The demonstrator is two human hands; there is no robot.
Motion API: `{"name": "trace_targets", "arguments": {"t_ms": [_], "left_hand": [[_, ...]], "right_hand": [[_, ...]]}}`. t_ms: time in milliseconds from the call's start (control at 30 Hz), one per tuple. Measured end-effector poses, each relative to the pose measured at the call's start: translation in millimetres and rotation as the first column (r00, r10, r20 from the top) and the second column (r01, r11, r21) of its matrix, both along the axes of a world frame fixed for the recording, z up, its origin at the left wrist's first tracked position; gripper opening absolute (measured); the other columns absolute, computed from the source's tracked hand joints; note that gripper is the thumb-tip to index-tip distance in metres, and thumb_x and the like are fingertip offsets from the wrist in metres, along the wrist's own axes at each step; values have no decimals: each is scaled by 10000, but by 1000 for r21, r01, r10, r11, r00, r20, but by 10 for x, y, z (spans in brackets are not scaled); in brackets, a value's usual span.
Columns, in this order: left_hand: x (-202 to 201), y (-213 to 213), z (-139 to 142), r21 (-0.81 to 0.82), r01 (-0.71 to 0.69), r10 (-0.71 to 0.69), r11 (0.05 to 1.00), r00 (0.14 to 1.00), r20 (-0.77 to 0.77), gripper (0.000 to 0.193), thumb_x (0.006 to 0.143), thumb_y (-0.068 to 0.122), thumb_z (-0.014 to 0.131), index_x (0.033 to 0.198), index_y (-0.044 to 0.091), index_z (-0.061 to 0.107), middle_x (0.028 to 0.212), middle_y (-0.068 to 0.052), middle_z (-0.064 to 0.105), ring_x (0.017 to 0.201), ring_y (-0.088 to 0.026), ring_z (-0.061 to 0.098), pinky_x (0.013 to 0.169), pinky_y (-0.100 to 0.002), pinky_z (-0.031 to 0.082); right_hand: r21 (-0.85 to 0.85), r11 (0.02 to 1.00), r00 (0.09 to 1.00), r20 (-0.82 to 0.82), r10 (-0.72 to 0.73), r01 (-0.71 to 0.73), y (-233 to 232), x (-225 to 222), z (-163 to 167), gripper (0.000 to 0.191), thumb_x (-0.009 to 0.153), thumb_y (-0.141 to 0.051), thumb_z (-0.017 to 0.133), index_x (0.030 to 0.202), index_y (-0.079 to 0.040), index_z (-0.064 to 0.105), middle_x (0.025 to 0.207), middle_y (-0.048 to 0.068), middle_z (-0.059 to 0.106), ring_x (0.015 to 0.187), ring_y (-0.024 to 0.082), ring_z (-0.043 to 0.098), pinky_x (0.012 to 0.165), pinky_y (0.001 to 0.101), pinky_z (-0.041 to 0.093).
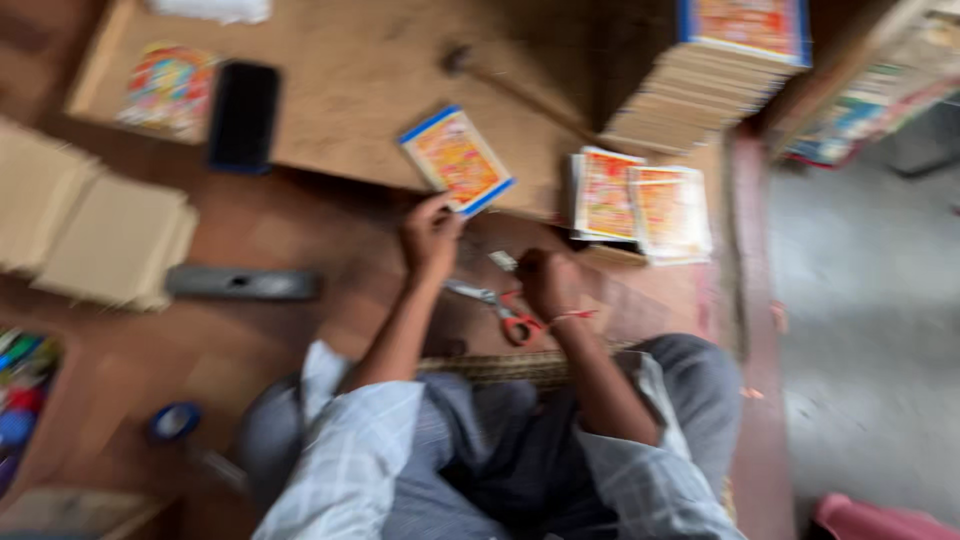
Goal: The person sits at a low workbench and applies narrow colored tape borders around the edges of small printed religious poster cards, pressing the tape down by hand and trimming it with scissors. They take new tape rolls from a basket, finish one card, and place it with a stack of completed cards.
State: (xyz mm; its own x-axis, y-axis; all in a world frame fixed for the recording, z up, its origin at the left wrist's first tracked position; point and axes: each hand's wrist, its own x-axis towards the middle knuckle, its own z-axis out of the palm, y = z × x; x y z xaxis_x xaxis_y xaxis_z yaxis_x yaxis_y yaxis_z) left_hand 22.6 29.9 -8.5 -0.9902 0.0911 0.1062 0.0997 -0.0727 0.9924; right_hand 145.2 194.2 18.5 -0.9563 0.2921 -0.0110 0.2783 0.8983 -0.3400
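Both forearms reach forward from the lap, bare below pale checked sleeves that are rolled up near the elbows. The left hand (432,238) is further forward, its fingers curled and pinched together. The right hand (545,282) is closed like a loose fist, and it has a red thread around the wrist.

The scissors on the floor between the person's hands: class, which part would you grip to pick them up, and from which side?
Grip the scissors by the red loop handles, which lie toward the person, close beside the right hand. The metal blades point away to the left, toward the left hand. Coming from the right, near side probably suits best, keeping fingers off the blades.
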Motion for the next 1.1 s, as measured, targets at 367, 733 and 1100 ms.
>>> {"name": "trace_targets", "arguments": {"t_ms": [367,733,1100], "left_hand": [[73,-125,276,-73,-4,16,997,988,156,386,845,88,709,1228,101,753,681,-11,707,575,-90,624,566,-285,537],[77,-167,300,-278,-49,89,959,987,134,353,826,173,701,1171,155,779,828,-83,770,730,-202,721,681,-357,556],[-3,-155,172,-212,-57,59,976,998,4,368,814,106,650,1160,90,776,839,-102,780,769,-215,735,750,-347,565]], "right_hand": [[69,984,986,8,-168,167,-139,-62,-385,172,911,-277,686,897,-116,746,905,212,732,806,397,715,699,502,574],[36,990,983,120,-136,133,-276,-224,-69,236,998,-327,633,1014,-104,711,1010,188,763,928,376,719,790,488,561],[-52,973,939,-278,203,-226,-564,-211,649,445,968,-98,586,1407,-123,520,1054,199,743,890,398,717,720,488,569]]}}
